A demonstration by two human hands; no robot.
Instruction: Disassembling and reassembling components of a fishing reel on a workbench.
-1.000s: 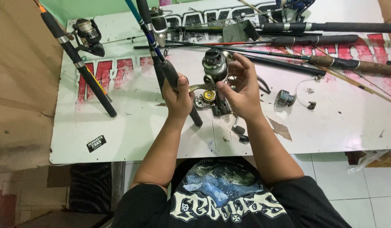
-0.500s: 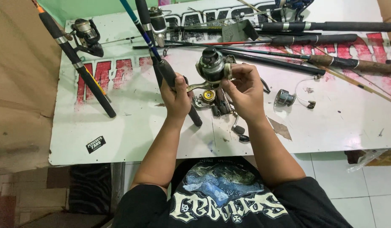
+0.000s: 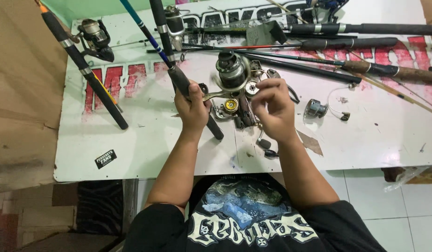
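1. White table [image 3: 132,140] — it lies under both hands, with rods strewn beyond them.
2. Black rod handle [image 3: 181,81] — the left hand [image 3: 193,108] is closed around it, the butt end sticking out toward the person.
3. Spinning reel [image 3: 231,71] sits just ahead of and between the hands.
4. Right hand [image 3: 275,108], its fingers pinched together on a small round reel part [image 3: 251,87] beside the reel.
5. A loose spool [image 3: 315,108] lies to its right, apart.
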